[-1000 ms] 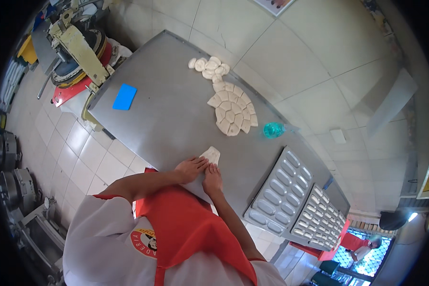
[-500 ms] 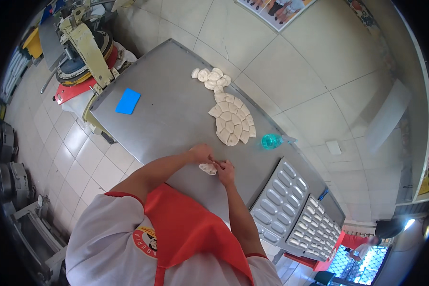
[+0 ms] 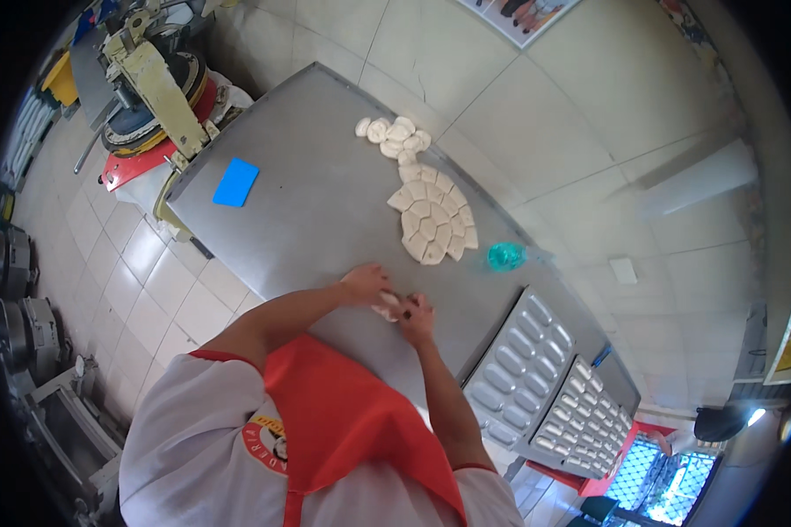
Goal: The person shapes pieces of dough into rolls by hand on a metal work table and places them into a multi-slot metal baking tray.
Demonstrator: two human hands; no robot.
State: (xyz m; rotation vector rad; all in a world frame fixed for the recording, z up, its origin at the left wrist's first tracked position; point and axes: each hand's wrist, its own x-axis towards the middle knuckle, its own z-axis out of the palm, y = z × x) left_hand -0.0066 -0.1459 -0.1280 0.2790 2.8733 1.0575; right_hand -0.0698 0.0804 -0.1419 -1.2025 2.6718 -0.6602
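Observation:
A small piece of pale dough (image 3: 385, 311) lies on the steel table near its front edge, between my two hands and partly hidden by them. My left hand (image 3: 365, 284) reaches over the dough from the left, its fingers bent onto it and slightly blurred. On the other side my right hand (image 3: 418, 318) is closed, with its fingertips pinching the dough's right end. A small dark spot shows by the right fingers; I cannot make out what it is. Farther off lie a patch of dough pieces packed edge to edge (image 3: 433, 213) and a looser cluster of rounded dough pieces (image 3: 399, 136).
A clear bottle with green liquid (image 3: 504, 256) lies beside the packed dough. At right are a tray with large oval moulds (image 3: 520, 362) and one with smaller moulds (image 3: 580, 417). A blue scraper (image 3: 235, 183) lies left; a cream-coloured machine (image 3: 163, 92) stands beyond the table corner.
My hands have shifted from a pinch close together to a spot over the dough, my left fingers now covering more of it. The view has tilted slightly; the other dough pieces stay put.

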